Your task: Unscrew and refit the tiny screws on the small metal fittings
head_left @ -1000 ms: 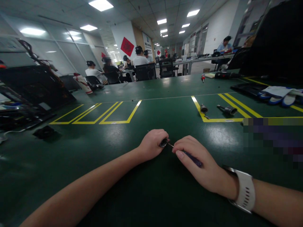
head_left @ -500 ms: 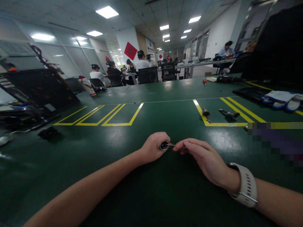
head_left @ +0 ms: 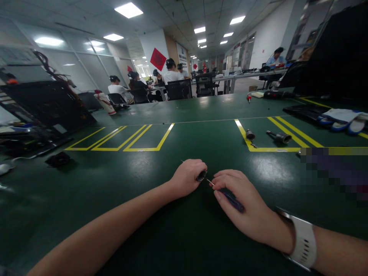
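Note:
My left hand (head_left: 188, 177) is closed around a hollow metal socket-like cylinder (head_left: 201, 176), its dark open end turned toward my right hand. A thin tip pokes out beyond the far side of my left hand; I cannot tell what it belongs to. Between thumb and fingers, my right hand (head_left: 244, 203) pinches a small screwdriver (head_left: 232, 200) with a dark purple handle. Its slim metal shaft reaches into or against the mouth of the cylinder. Both hands are just above the green table (head_left: 161, 237).
Beyond my right hand lie a cup-shaped metal piece (head_left: 250, 134), a shanked metal socket (head_left: 279, 137) and small metal bits (head_left: 254, 145). Gloves (head_left: 342, 119) are at the right, a black object (head_left: 58, 159) at the left. A red-handled tool (head_left: 249, 97) lies farther back. People sit in the background.
My right hand has rolled and shifted, so the screwdriver's handle now shows and its shaft slopes more steeply. The cylinder's mouth has turned slightly in my left hand.

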{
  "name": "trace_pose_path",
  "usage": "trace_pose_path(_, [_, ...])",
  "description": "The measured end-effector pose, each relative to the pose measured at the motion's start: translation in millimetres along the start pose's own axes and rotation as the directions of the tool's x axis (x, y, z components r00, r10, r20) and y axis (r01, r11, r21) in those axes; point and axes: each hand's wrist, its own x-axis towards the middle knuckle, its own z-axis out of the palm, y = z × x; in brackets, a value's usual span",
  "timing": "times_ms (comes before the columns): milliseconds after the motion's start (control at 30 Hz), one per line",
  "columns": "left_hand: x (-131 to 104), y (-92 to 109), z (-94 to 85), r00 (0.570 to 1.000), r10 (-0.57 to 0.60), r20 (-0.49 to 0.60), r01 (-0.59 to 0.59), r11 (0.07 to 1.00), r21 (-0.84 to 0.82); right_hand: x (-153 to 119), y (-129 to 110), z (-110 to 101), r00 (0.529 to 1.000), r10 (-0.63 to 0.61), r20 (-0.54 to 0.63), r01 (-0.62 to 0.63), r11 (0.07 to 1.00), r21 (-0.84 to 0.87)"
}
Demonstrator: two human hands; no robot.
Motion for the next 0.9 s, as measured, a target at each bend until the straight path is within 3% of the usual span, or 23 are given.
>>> trace_pose_path(100, [-0.1,0.3,-0.9,0.999,0.027,0.024,-0.027,1.000,0.005,2.1,2.7,-1.6,1.000,0.010,-0.007,-0.010,0.999,0.046])
trace_pose_path(200, [-0.4,0.5,-1.9,0.998,0.052,0.029,-0.051,0.998,-0.025,5.5,8.2,-5.9,0.992,0.126,0.009,-0.125,0.969,0.213])
trace_pose_path(367, [-0.8,-0.7,-2.6,0.999,0.043,-0.001,-0.043,0.995,-0.095,12.6,20.0,-9.5,0.933,0.341,0.117,-0.342,0.737,0.583])
trace_pose_path(433, [-0.4,-1.7,-2.1,1.000,0.011,-0.023,-0.015,0.988,-0.154,14.3,22.6,-8.2,0.909,0.387,0.153,-0.386,0.648,0.657])
trace_pose_path(533, [0.8,-2.7,-0.9,0.997,-0.039,-0.060,0.024,0.973,-0.228,14.6,23.6,-6.3,0.885,0.431,0.179,-0.426,0.590,0.686])
trace_pose_path(633, [1.9,-2.9,0.0,0.995,-0.070,-0.066,0.052,0.969,-0.242,12.7,21.6,-6.5,0.895,0.415,0.163,-0.409,0.621,0.668])
trace_pose_path(800, [1.4,-2.6,0.4,0.996,-0.082,-0.028,0.075,0.981,-0.177,9.1,11.5,-8.3,0.932,0.342,0.119,-0.360,0.839,0.407])
trace_pose_path(900, [0.5,-2.3,0.1,0.998,-0.064,-0.001,0.064,0.993,-0.103,8.5,8.5,-8.4,0.947,0.290,0.136,-0.319,0.887,0.334])
